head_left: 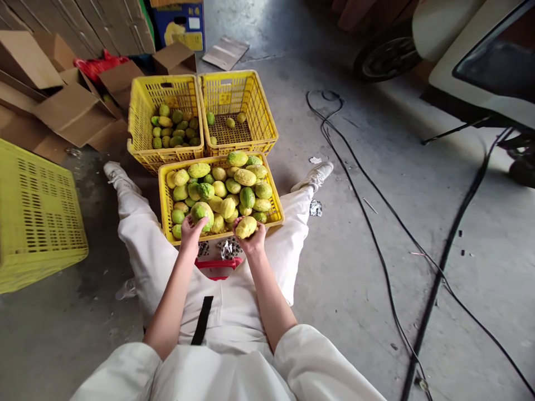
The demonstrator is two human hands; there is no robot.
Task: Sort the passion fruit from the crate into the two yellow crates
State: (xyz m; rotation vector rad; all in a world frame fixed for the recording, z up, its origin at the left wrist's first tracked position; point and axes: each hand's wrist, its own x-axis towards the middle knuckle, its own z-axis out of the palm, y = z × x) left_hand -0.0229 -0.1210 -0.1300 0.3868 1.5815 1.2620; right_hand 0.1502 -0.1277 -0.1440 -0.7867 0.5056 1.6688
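Observation:
I sit on the concrete floor with my legs spread around a yellow crate (164, 207) heaped with several green-yellow fruits. My left hand (191, 230) grips a green-yellow fruit (201, 211) at the crate's near edge. My right hand (252, 240) holds a yellower fruit (246, 226) just above the near rim. Behind it stand two more yellow crates: the left one (140, 120) holds several small green fruits, the right one (261, 114) holds only three.
An upturned yellow crate (37, 217) stands at my left. Cardboard boxes (71, 106) pile up at the back left. Black cables (376, 234) run across the floor on the right, near a parked vehicle (472, 61). A red stool edge (217, 264) shows between my legs.

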